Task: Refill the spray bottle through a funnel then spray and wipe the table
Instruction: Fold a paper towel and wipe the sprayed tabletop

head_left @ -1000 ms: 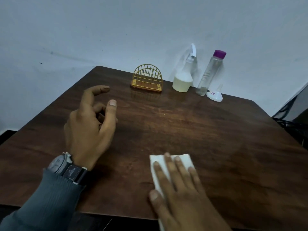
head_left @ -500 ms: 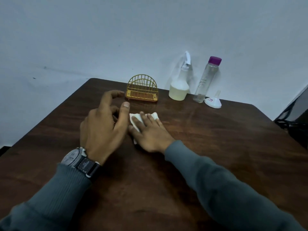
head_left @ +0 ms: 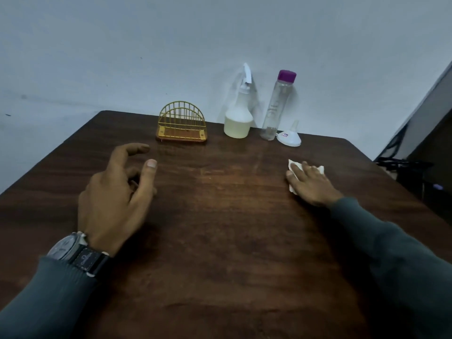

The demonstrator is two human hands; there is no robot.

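Observation:
My right hand (head_left: 311, 183) lies flat on a white paper tissue (head_left: 293, 165), pressing it onto the dark wooden table (head_left: 220, 228) at the right. My left hand (head_left: 115, 199) hovers over the table's left side, fingers loosely spread and empty, a watch on its wrist. At the back stands the white spray bottle (head_left: 238, 118) holding pale liquid. Beside it stands a clear bottle (head_left: 277, 106) with a purple cap, almost empty. A white funnel (head_left: 289, 138) rests upside down on its wide mouth just right of that bottle.
A gold wire napkin holder (head_left: 181, 126) stands at the back, left of the spray bottle. A pale wall rises right behind the table. Dark cables and equipment (head_left: 415, 172) sit off the table's right edge.
My right hand slid the tissue from the near edge to the back centre, then across to the right side. My left hand stayed roughly in place over the left side.

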